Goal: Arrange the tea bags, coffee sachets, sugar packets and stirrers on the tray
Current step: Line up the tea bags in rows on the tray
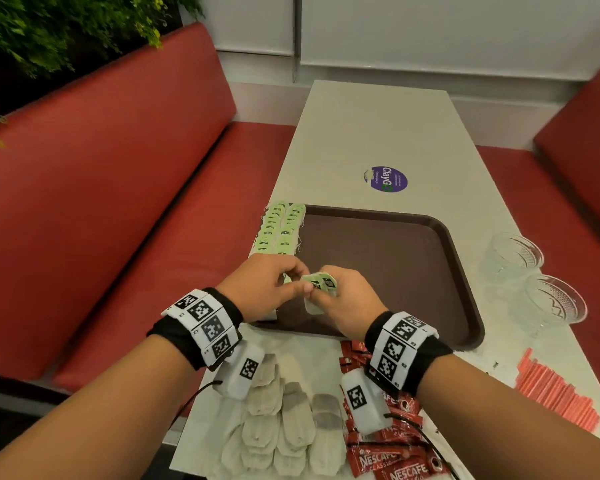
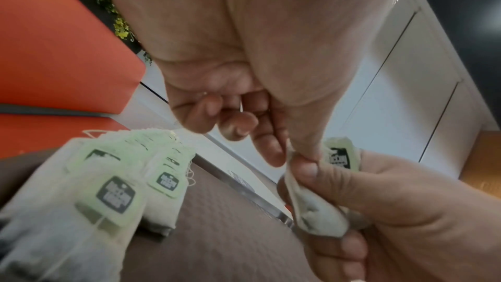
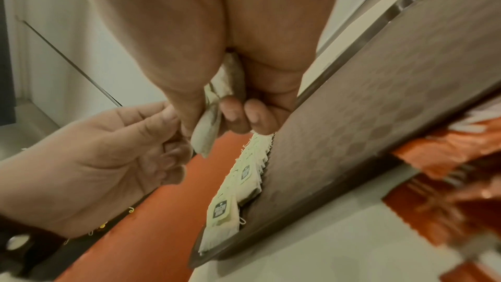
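Green-tagged tea bags (image 1: 317, 289), a small bunch, held above the near left part of the brown tray (image 1: 378, 258), between both hands. Right hand (image 1: 347, 303) curled round the bunch, thumb and fingers pinching the soft paper pouches; left hand (image 1: 267, 289) pinching at the top bag's edge, apparently peeling one off. Best done slowly: pull one bag free by its pouch, not by tag or string, since strings probably snag on neighbours. Keep the right grip firm but light, so nothing tears or spills. Lay the freed bag tag-up at the near end of the row of tea bags (image 1: 279, 230) along the tray's left edge, overlapping like the others. Loose tea bags (image 1: 278, 431), red Nescafe coffee sachets (image 1: 388, 455) and red stirrers (image 1: 555, 393) waiting on the table (image 1: 378, 133) close by; two glass cups (image 1: 534, 282) well right of the tray.
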A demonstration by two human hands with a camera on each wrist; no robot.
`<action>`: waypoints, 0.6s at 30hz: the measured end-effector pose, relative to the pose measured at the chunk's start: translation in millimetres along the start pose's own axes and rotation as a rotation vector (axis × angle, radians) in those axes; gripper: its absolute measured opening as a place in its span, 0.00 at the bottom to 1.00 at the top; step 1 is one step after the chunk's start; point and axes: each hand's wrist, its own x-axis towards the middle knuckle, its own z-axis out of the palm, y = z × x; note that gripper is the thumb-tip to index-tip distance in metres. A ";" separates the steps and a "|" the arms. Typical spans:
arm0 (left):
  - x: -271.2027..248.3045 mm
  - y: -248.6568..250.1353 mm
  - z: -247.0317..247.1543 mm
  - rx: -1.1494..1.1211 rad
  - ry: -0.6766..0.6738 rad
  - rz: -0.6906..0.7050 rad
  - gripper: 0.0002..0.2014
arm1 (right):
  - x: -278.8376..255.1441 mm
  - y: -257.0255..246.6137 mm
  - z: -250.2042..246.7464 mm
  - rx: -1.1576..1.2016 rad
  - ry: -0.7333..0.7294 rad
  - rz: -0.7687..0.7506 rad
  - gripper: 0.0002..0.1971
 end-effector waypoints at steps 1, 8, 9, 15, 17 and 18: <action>0.3 -2.3 1.5 -0.001 0.016 0.005 0.04 | 0.3 -0.2 1.6 0.013 -0.006 0.005 0.09; 3.4 -19.8 -3.4 -0.010 0.127 -0.105 0.03 | -4.1 1.6 4.4 -0.046 -0.037 0.045 0.10; 5.3 -23.9 -5.4 0.033 0.108 -0.140 0.03 | -5.7 2.7 3.1 -0.043 -0.026 0.059 0.09; 20.8 -44.7 -0.9 0.273 -0.115 -0.318 0.07 | -14.0 7.5 -2.8 0.063 -0.026 0.116 0.03; 27.0 -47.8 0.9 0.311 -0.078 -0.350 0.06 | -15.1 7.4 -4.3 0.059 -0.041 0.122 0.02; 29.6 -48.8 0.9 0.326 -0.056 -0.364 0.05 | -15.7 7.2 -4.7 0.050 -0.046 0.120 0.02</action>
